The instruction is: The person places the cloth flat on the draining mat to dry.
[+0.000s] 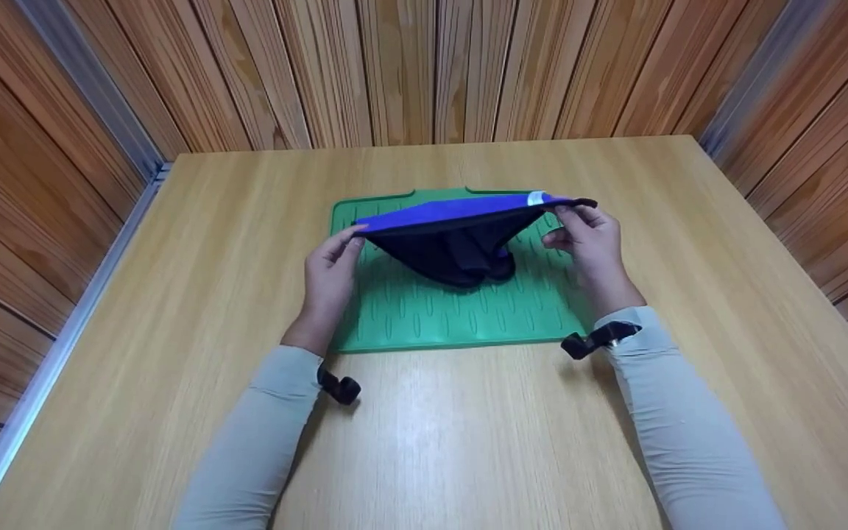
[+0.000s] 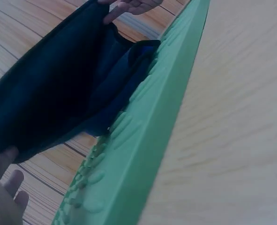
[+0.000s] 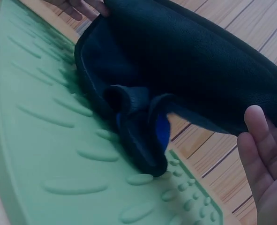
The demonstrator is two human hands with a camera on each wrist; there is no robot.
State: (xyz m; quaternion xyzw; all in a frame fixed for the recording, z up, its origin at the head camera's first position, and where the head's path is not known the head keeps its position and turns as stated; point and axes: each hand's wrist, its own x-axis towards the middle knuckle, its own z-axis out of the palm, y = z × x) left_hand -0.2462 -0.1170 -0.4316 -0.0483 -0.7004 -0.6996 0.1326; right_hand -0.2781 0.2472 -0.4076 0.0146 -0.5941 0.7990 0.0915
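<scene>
A blue cloth piece with a black lining and black edging (image 1: 446, 243) is stretched between my two hands above a green ribbed mat (image 1: 424, 324). A pale shiny strip (image 1: 536, 198) crosses its blue side near the right end. Between thumb and fingers, my left hand (image 1: 330, 276) pinches the left corner. My right hand (image 1: 597, 254) pinches the upper edge near the right corner, its other fingers loosely bent. The black underside sags in the middle, and its curled flaps (image 3: 138, 126) hang down to the mat's raised ribs in the right wrist view.
The mat lies on a light wooden table (image 1: 174, 353). Wood-plank walls (image 1: 402, 73) stand behind and at both sides, with metal strips (image 1: 89, 81) along their corners. A black wrist camera (image 1: 341, 388) is strapped to the left sleeve, another (image 1: 586, 344) to the right.
</scene>
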